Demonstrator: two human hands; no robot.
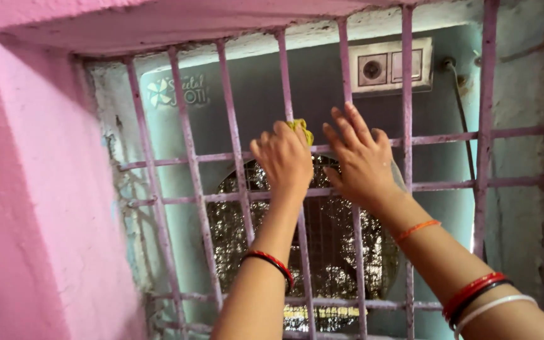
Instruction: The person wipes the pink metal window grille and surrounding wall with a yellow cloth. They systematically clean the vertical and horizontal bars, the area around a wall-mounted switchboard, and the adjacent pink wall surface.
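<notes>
Left hand: we see the left hand (283, 158) raised against the window grille (240, 189), fingers curled shut around a yellow cloth (301, 129), of which only a small tuft shows above the knuckles.
Right hand: the right hand (361, 157) lies open and flat on the grille, fingers spread, holding nothing (palm to the bars, just beside the left hand).
Yellow cloth: one piece, pressed at the upper horizontal bar near the grille's centre.
Grille bars: we count seven upright bars and four horizontal runs, all painted a worn pink-lilac.
Behind the grille: one round opening (341, 252) with a glinting, silvery surface, set in a grey panel.
Switch plate: one plate (390, 65) at upper right, carrying one socket and two switches.
Cable: one cable (461, 119) hangs down beside the plate.
Wall: a pink wall (39, 208) frames the window on the left.
Wrists: one red-and-black bangle (272, 263) on the left; on the right, one orange thread (417, 230) and three bangles (480, 299) (red, black, white).
</notes>
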